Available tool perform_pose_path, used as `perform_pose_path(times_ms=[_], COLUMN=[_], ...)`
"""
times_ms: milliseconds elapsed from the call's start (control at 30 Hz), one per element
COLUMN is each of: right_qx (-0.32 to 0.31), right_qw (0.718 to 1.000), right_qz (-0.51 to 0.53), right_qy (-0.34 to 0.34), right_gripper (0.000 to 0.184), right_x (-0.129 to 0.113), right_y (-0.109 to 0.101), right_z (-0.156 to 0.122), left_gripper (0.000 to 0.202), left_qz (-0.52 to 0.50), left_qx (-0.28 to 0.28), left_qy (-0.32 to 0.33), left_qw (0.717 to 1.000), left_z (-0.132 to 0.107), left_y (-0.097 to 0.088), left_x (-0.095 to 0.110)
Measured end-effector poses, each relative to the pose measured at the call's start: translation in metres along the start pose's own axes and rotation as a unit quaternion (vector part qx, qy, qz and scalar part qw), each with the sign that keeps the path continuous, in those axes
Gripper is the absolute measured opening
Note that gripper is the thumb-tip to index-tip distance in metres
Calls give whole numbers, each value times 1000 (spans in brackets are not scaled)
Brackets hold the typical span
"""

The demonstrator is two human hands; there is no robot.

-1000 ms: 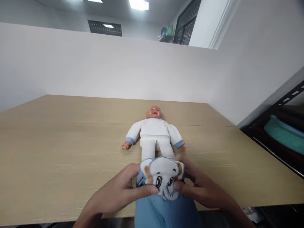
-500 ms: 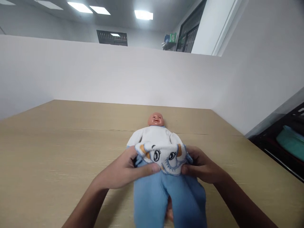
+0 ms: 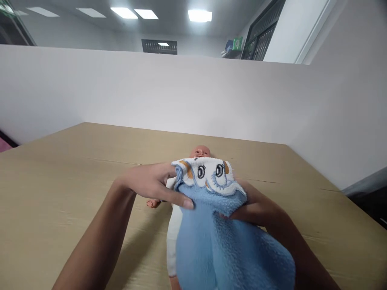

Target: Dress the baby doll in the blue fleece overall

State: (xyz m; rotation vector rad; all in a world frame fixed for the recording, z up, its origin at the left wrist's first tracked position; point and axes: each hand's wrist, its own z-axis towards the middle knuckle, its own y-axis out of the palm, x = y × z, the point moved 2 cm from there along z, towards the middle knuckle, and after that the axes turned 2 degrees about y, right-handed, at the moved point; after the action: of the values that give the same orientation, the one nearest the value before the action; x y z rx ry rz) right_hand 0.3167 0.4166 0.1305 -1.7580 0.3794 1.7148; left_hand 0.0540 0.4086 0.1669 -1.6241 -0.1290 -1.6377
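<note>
At left, the tan tabletop (image 3: pixel 45 209) extends beneath the figure. The left hand (image 3: pixel 151 182) is partly closed on the left side of a blue garment (image 3: pixel 208 249), thumb in front, fingers hidden behind. A doll (image 3: pixel 201 152) lies face up on the tabletop, its trunk largely masked by the garment, which is held over it. A white elephant-face panel (image 3: pixel 211 175) crosses the garment's upper part. At right, the right hand (image 3: pixel 255 205) grips the garment's folded edge, its fingers mostly concealed.
</note>
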Motion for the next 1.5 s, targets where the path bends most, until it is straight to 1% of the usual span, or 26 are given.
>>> perform_pose_path(times_ms=[33,100,167,200,267,333,367,433,500,533,567,667,733,767,833,900,967,1033,1067,1133,1233,1300,1367,1400,1433,1500], right_qx=[-24,-100,-164,-171,-148,-105,-89,-55,-26,-24,-40,-151,-203,-210,-178,-99,-9,33,38,40,24,-8,-32,-25,0,83], right_qw=[999,993,983,983,988,993,993,991,988,989,989,981,974,973,978,983,982,977,975,971,974,979,985,989,992,993], right_qz=[9,26,34,33,25,44,66,117,143,143,139,119,96,89,103,148,184,204,210,217,198,183,162,147,126,79], right_qy=[22,58,68,62,27,-14,-28,-42,-40,-31,-14,35,31,29,35,41,37,50,63,88,108,87,40,18,2,-14], right_gripper=[52,52,56,56,46,40,42,54,63,63,61,58,59,58,63,77,88,87,85,84,86,92,95,93,86,64], right_x=[4,11,16,17,17,18,19,23,27,28,28,24,21,22,29,41,52,59,61,60,53,45,34,28,21,6], right_y=[-1,-1,1,2,2,0,0,-2,-2,-2,0,7,8,6,0,-8,-12,-9,-6,2,6,5,3,3,4,11], right_z=[0,0,1,2,4,3,3,1,0,0,1,4,5,4,1,-3,-6,-7,-7,-5,0,2,2,2,1,-3], left_gripper=[24,25,28,29,33,38,41,44,39,36,35,37,42,47,53,56,60,57,54,50,53,54,51,48,44,44], left_qz=[-21,-71,-97,-95,-80,-66,-66,-76,-101,-117,-129,-125,-96,-84,-82,-109,-151,-177,-179,-178,-201,-218,-210,-199,-190,-190], left_qx=[-2,0,20,26,21,-16,-38,-70,-69,-55,-38,18,31,34,42,38,7,-26,-29,-1,36,56,88,108,125,151], left_qy=[14,30,30,15,-27,-65,-78,-86,-82,-77,-71,-50,-37,-35,-42,-51,-55,-58,-62,-70,-80,-96,-106,-104,-95,-64], left_qw=[1000,997,995,995,996,996,994,991,989,989,988,991,994,995,995,992,987,982,981,981,976,970,968,968,969,968], left_z=[1,2,5,6,7,6,6,4,2,2,2,4,7,9,11,13,13,11,10,7,3,0,-3,-4,-6,-10], left_y=[-1,-2,-1,-1,0,2,3,4,4,4,3,2,3,4,7,10,12,13,12,11,13,16,20,23,28,40], left_x=[-5,-16,-25,-28,-30,-27,-26,-23,-24,-25,-27,-33,-33,-33,-32,-32,-34,-38,-41,-46,-49,-47,-43,-40,-36,-26])
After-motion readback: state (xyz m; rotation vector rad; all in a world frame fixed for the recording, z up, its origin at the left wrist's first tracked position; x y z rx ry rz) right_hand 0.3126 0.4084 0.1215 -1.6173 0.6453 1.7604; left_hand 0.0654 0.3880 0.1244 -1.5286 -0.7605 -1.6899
